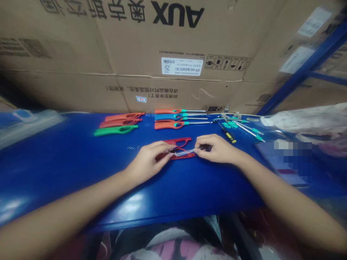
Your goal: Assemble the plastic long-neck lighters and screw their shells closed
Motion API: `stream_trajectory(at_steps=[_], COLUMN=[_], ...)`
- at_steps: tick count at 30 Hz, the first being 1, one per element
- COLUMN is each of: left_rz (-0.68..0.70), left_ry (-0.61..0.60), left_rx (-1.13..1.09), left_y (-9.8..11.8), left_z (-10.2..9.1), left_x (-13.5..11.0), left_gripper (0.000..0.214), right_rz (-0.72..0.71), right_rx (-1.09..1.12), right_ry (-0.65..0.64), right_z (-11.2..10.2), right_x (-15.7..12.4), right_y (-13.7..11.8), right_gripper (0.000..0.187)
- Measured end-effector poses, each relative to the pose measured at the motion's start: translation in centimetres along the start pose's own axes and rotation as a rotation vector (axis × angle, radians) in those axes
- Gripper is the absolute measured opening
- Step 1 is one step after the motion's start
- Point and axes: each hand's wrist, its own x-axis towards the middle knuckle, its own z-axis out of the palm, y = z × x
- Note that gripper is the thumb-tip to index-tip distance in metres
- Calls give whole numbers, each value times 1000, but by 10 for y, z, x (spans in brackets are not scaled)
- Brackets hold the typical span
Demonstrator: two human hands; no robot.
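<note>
On a glossy blue bench (81, 169), seen from above by the person working there, two bare forearms reach in from the bottom corners and meet near the middle. Between the hands lies a red lighter shell (181, 141), an open half of a long-handled lighter casing, flat on the bench. The left hand (148, 159) has its fingers curled down, with the fingertips closed on the left end of the shell. The right hand (217, 148) is closed in a pinch, thumb and forefinger gripping the right end of a thin metal tube (184, 152), which lies lengthwise across the lower part of the shell.

Just to the left of the left hand, a few tiny metal pins (132, 147) lie loose on the bench. Further back on the left are two orange handle shells (123, 120) and a green handle shell (115, 130), side by side. Behind the hands sit three finished lighters (173, 117), orange, blue and orange, in a neat row with their metal nozzles pointing right. To the right of them lie a yellow-and-black screwdriver (230, 135) and a loose heap of metal nozzles with teal ends (245, 127). A big cardboard box (81, 54) printed with upside-down lettering fills the background.
</note>
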Motion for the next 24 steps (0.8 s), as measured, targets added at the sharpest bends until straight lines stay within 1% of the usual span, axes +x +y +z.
stream_trajectory(at_steps=[4, 9, 13, 24], left_rz=[26, 14, -2, 0], left_ry=[0, 19, 26, 8], left_rx=[15, 7, 9, 7], left_y=[-1, -3, -5, -7], left_z=[0, -2, -3, -2], left_x=[0, 1, 0, 1], left_gripper=[24, 23, 21, 20], right_rz=[-59, -135, -145, -101], right_rx=[7, 67, 84, 113], right_ry=[-7, -52, -82, -153], right_z=[-1, -6, -8, -9], right_x=[-1, -4, -3, -3], right_y=[-1, -1, 1, 5], right_gripper=[17, 15, 19, 12])
